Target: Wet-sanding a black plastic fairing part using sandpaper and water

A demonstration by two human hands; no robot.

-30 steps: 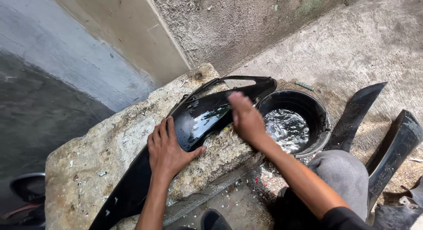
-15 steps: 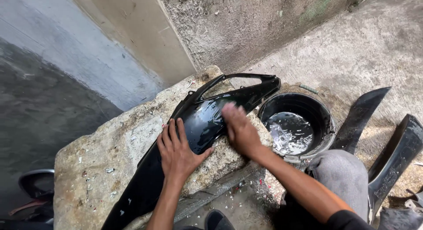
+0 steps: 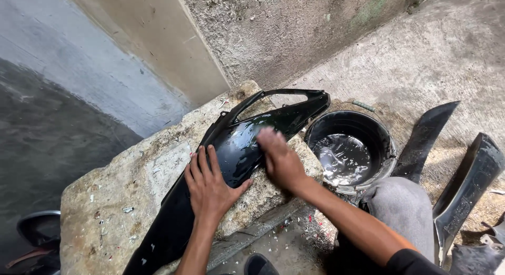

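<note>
From the head camera, a long glossy black plastic panel (image 3: 231,164) lies slantwise across a rough, pitted stone block (image 3: 126,191), its pointed open-framed end jutting past the block's far edge toward a round black bucket (image 3: 386,146) of water. The left hand (image 3: 210,188) lies flat, fingers spread, on the panel; the right hand (image 3: 279,159), blurred, presses its wet surface, grip unclear. Bare concrete floor (image 3: 436,59) lies open beyond.

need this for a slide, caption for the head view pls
Left hand steadies a wet black motorcycle fairing panel on a stone block while right hand rubs it.
</note>
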